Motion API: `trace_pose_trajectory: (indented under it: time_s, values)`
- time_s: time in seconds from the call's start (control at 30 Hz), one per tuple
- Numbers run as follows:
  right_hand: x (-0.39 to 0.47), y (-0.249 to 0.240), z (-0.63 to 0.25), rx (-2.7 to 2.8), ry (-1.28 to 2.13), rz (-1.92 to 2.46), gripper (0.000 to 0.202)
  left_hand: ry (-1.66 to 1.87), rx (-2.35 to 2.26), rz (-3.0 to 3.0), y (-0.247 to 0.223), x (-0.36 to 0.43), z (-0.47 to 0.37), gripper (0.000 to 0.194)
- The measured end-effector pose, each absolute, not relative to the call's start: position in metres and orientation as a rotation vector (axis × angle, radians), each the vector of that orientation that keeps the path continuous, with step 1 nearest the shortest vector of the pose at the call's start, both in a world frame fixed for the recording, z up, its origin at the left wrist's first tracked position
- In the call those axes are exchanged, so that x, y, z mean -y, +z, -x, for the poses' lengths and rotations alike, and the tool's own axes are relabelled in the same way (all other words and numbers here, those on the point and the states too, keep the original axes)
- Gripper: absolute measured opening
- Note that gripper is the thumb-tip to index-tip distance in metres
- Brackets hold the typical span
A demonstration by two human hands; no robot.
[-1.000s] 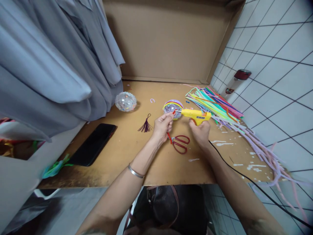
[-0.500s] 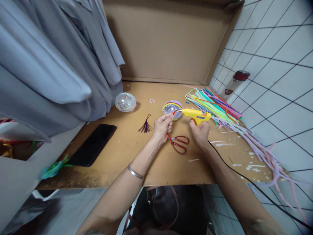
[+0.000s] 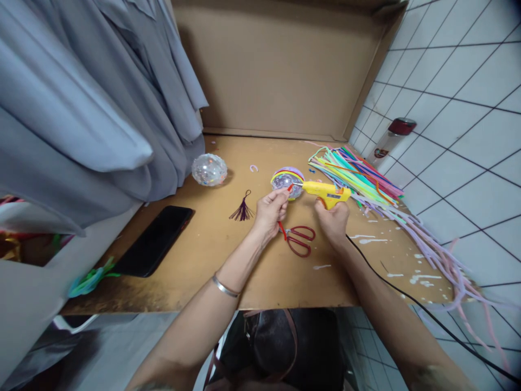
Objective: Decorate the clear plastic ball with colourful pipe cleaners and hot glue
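Okay, so progress-wise I'd call it partway. The banded ball has yellow, red and lilac strips over its far side, while the part nearer the person looks bare and see-through. The other clear ball, off to the left, shows no bands like that. The red strip isn't laid on as far as I can tell, since it's held in the hand. Can't see whether there's glue on it (way too small).

Grip-wise, the left hand pinches the red strip between thumb and fingers, one end poking out past the fingertips and the tail hanging below the fist, by the scissors. The right hand is wrapped around the handle of a yellow glue gun, nozzle pointing at that upper end. Touching or just beside, I can't tell. The banded ball sits on the table just beyond the left fingertips, partly hidden by them.
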State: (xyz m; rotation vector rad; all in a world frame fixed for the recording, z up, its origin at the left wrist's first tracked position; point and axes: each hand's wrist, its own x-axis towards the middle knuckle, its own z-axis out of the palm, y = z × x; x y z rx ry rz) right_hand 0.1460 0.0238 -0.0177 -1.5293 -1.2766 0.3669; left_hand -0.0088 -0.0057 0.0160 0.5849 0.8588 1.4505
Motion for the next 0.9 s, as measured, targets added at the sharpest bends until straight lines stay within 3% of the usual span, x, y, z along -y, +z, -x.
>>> trace_pose_trajectory:
  time_s: [0.9]
  values:
    - [-0.0258, -0.0204, -0.1461, 1.278, 0.365, 1.531, 0.016, 1.432, -0.857, -0.575, 0.0173, 0.006, 0.0097, 0.02]
